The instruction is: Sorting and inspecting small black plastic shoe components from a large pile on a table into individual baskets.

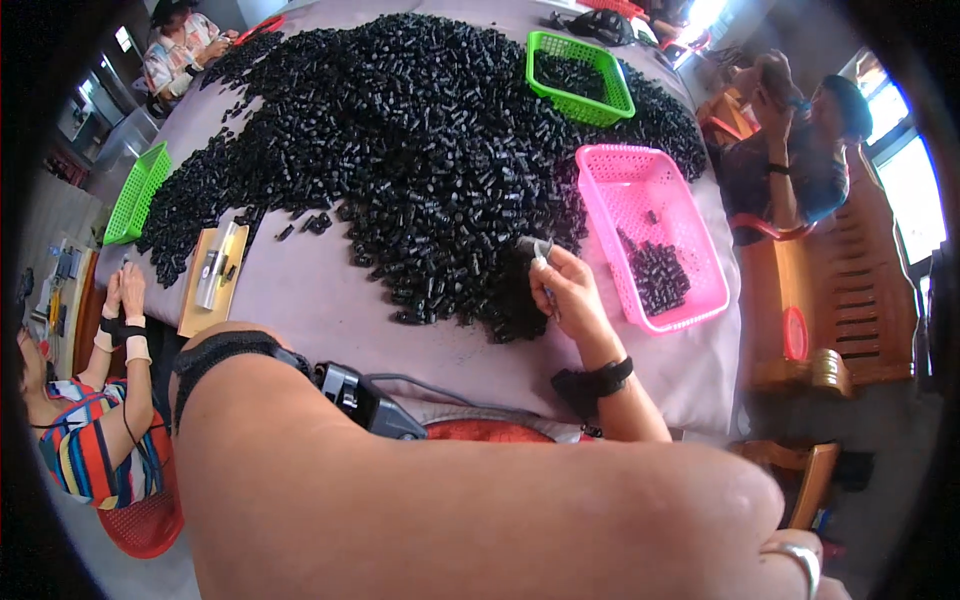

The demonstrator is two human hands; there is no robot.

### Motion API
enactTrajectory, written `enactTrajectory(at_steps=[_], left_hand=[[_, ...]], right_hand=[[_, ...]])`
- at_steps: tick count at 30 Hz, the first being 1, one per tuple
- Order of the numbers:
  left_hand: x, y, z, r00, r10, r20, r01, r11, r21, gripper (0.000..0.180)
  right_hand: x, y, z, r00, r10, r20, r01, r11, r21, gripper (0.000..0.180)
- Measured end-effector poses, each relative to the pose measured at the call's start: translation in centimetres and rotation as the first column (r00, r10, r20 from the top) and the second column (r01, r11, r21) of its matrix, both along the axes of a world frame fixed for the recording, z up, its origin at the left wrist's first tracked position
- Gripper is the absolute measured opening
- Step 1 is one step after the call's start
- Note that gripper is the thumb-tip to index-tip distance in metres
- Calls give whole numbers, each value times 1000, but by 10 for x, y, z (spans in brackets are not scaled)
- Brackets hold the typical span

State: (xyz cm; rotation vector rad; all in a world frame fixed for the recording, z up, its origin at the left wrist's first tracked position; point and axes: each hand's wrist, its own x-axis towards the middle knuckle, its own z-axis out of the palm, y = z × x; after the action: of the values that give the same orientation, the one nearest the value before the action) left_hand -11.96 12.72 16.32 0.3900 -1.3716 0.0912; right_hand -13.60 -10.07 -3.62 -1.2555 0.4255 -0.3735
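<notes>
My right hand (570, 292) has its thumb and fingers closed on a small slim tool (538, 248) with a flat grey upper end; its exact kind is unclear. It is held over the near right edge of a big heap of short black cylindrical parts (420, 170), left of a pink basket (598, 225) with some of these parts inside. A black strap is round that wrist. A large bare arm (480, 510) with a black strap crosses very close, seemingly my left arm; its fingers cannot be made out. At the lower right corner shows skin with a silver band (800, 560).
Green baskets stand at the far right (580, 110) and left edge (140, 195) of the cloth-covered table (330, 290). Near left lies a tan tray (195, 290) with a clear tube. A black device (365, 400) with a cord is at the near edge. Other people sit around.
</notes>
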Motion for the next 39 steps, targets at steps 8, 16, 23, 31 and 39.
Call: enactTrajectory(at_steps=[8, 16, 23, 31, 39], left_hand=[[18, 15, 11, 995, 52, 83, -51, 999, -17, 13], [37, -5, 24, 987, 80, 139, -84, 996, 23, 13], [30, 1, 26, 976, 126, 179, -141, 988, 69, 13], [27, -2, 31, 947, 242, 213, -266, 960, 90, 13], [34, -25, 40, 938, 268, 220, -299, 947, 119, 13]], right_hand=[[-1, 3, -4, 999, 40, -9, -40, 999, 18, 35], [-3, -2, -4, 1000, 18, 19, -19, 998, 54, 33], [-3, -2, -5, 1000, -3, 7, 3, 999, 40, 33], [-1, 0, -7, 999, 25, 20, -27, 997, 75, 35], [-7, -2, 2, 999, -36, 2, 36, 999, 31, 30]])
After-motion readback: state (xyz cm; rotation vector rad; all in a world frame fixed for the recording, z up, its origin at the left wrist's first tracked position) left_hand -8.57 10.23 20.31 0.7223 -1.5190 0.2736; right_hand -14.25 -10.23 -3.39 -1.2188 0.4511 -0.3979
